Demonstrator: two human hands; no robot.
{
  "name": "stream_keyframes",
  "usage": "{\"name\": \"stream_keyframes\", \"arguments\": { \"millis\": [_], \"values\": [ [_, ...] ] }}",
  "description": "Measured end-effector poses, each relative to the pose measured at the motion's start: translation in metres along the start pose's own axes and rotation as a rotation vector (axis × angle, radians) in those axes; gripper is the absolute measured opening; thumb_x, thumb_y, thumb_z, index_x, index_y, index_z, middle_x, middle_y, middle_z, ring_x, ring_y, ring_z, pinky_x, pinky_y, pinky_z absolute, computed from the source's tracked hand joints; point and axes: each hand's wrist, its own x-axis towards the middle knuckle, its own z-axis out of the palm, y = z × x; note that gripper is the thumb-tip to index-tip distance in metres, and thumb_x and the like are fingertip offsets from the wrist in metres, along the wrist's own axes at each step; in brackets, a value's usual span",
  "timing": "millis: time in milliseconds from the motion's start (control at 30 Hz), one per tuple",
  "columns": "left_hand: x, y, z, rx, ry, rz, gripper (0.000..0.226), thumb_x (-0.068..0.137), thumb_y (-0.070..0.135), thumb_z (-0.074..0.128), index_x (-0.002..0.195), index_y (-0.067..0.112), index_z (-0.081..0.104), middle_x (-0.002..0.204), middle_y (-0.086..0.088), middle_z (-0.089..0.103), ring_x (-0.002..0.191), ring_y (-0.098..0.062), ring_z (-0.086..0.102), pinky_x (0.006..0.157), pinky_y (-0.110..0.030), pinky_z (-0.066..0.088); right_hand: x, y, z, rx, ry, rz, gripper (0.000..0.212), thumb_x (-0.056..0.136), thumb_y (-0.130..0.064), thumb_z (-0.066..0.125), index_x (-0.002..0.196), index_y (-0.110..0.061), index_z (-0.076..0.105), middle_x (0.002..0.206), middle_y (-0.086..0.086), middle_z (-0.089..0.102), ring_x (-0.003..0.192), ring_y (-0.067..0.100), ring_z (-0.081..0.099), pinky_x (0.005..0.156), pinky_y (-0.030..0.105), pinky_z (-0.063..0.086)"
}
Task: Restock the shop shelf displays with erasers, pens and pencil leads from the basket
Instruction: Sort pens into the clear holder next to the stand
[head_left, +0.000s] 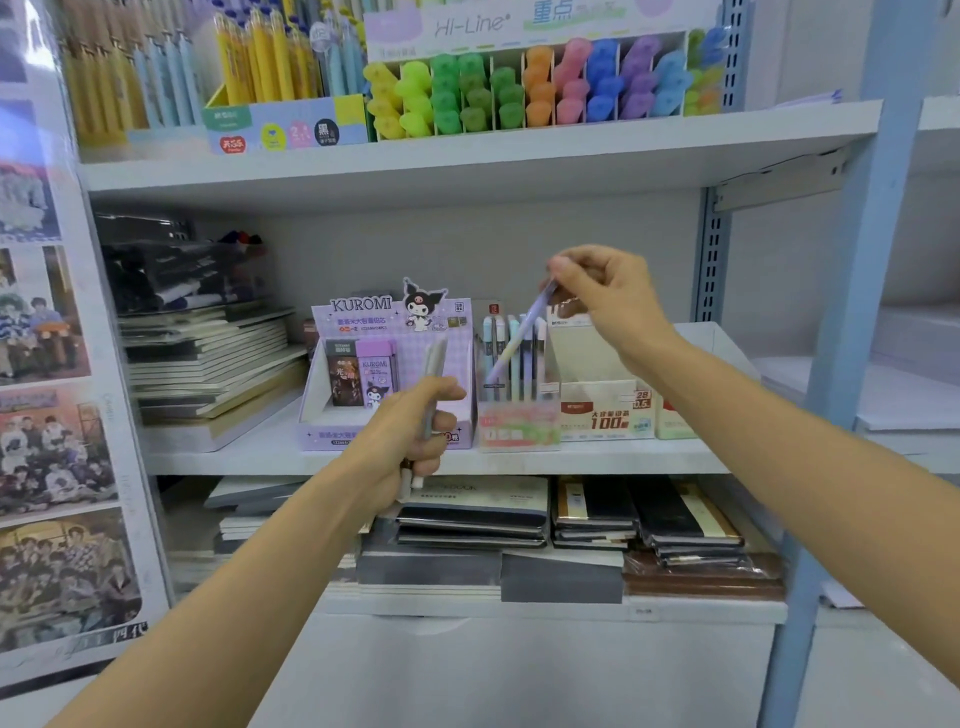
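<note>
My right hand (605, 291) pinches the top of a pale purple pen (519, 332), tilted, with its lower end inside a clear pen display box (517, 426) on the middle shelf. Several pastel pens (511, 358) stand upright in that box. My left hand (415, 436) grips a small bunch of grey-white pens (434, 364) upright in front of the purple Kuromi pencil-lead display (363, 322). A beige pencil-lead box (605, 410) sits right of the pen box. The basket is out of view.
The upper shelf holds a Hi-Line highlighter display (524, 88) and boxes of yellow and blue pens (270, 62). Notebooks (208, 358) are stacked at the left of the middle shelf and on the shelf below (571, 519). A blue upright (857, 312) stands at the right.
</note>
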Motion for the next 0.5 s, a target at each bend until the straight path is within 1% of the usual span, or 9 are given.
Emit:
{"name": "stream_keyframes", "arguments": {
  "millis": [100,167,233,300,400,500],
  "values": [
    [0.006,-0.005,-0.003,-0.087,-0.053,-0.031,0.017,0.096,0.024,0.04,0.096,0.011,0.051,0.057,0.005,0.045,0.035,-0.006,0.022,0.033,-0.017,0.023,0.014,0.014,-0.002,-0.065,0.082,-0.024,0.012,0.096,-0.011,0.058,0.096,-0.005,0.068,0.082,0.01,0.071,0.065,0.01,0.067,0.063,0.022,0.056],
    [0.01,-0.008,-0.003,-0.091,-0.059,-0.016,0.012,0.098,0.018,0.039,0.093,0.011,0.049,0.061,0.002,0.046,0.037,-0.007,0.025,0.034,-0.019,0.024,0.018,0.024,0.004,-0.108,0.077,-0.033,0.014,0.096,-0.009,0.057,0.098,0.0,0.067,0.083,0.013,0.071,0.063,0.008,0.066,0.063,0.02,0.055],
    [0.014,-0.012,-0.003,-0.091,-0.071,0.027,0.009,0.101,0.015,0.043,0.096,0.009,0.047,0.068,-0.001,0.048,0.039,-0.009,0.03,0.036,-0.019,0.027,0.019,0.034,0.013,-0.128,0.049,-0.032,0.014,0.095,-0.008,0.058,0.099,0.0,0.068,0.085,0.016,0.07,0.065,0.009,0.066,0.064,0.019,0.056],
    [0.017,-0.017,-0.006,-0.095,-0.092,0.08,0.01,0.101,0.017,0.048,0.099,0.008,0.046,0.069,-0.002,0.052,0.042,-0.009,0.035,0.038,-0.019,0.031,0.017,0.044,0.023,-0.154,0.006,-0.025,0.012,0.094,-0.009,0.06,0.098,-0.002,0.068,0.087,0.016,0.071,0.07,0.014,0.068,0.067,0.02,0.057],
    [0.02,-0.024,-0.013,-0.083,-0.128,0.133,0.016,0.098,0.023,0.053,0.101,0.01,0.044,0.062,0.002,0.051,0.045,-0.009,0.037,0.04,-0.018,0.033,0.015,0.055,0.036,-0.235,-0.072,-0.033,0.017,0.093,-0.011,0.062,0.101,0.001,0.07,0.089,0.016,0.072,0.077,0.021,0.07,0.072,0.023,0.058],
    [0.022,-0.029,-0.019,-0.077,-0.149,0.16,0.031,0.088,0.033,0.061,0.102,0.009,0.048,0.059,0.004,0.048,0.045,-0.009,0.035,0.039,-0.018,0.032,0.018,0.054,0.035,-0.287,-0.152,-0.043,0.016,0.094,-0.013,0.061,0.101,-0.003,0.07,0.087,0.012,0.072,0.074,0.017,0.07,0.07,0.02,0.057]
  ]
}}
